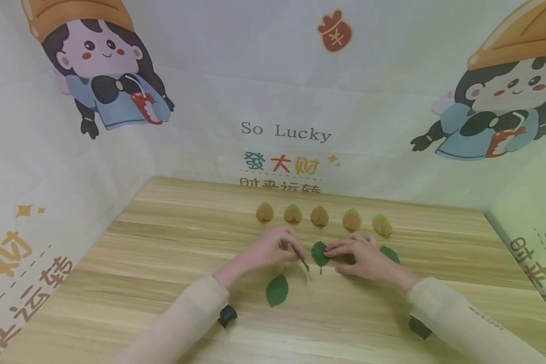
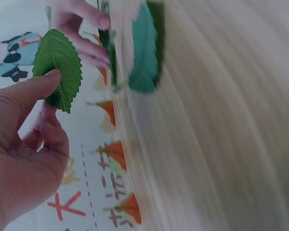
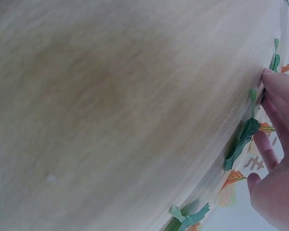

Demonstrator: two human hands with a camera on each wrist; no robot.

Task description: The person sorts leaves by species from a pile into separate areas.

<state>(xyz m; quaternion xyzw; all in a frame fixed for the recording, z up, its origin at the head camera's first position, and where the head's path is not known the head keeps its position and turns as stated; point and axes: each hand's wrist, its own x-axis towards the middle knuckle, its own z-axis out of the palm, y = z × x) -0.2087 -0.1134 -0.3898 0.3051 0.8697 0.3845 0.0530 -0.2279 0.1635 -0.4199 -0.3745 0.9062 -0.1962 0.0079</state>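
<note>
My left hand (image 1: 277, 246) pinches a serrated green leaf (image 2: 58, 65) between thumb and fingers. In the head view that leaf appears nearly edge-on, held above the wooden table. To its right, my right hand (image 1: 364, 256) touches the edge of another green leaf (image 1: 319, 254) with its outstretched fingertips; this one lies on the table, stem toward me. Partly hidden beneath the right hand is one more green leaf (image 3: 243, 142). A further leaf (image 1: 390, 254) shows just beyond the right hand's far side. Nearer to me, below my left hand, lies a loose green leaf (image 1: 277, 290).
Along the back of the wooden table (image 1: 173, 303) runs a row of several orange-and-green leaf-shaped pieces (image 1: 319, 216). A printed white cloth (image 1: 218, 101) hangs behind the table and at both sides. Each wrist carries a small black camera (image 1: 227, 316).
</note>
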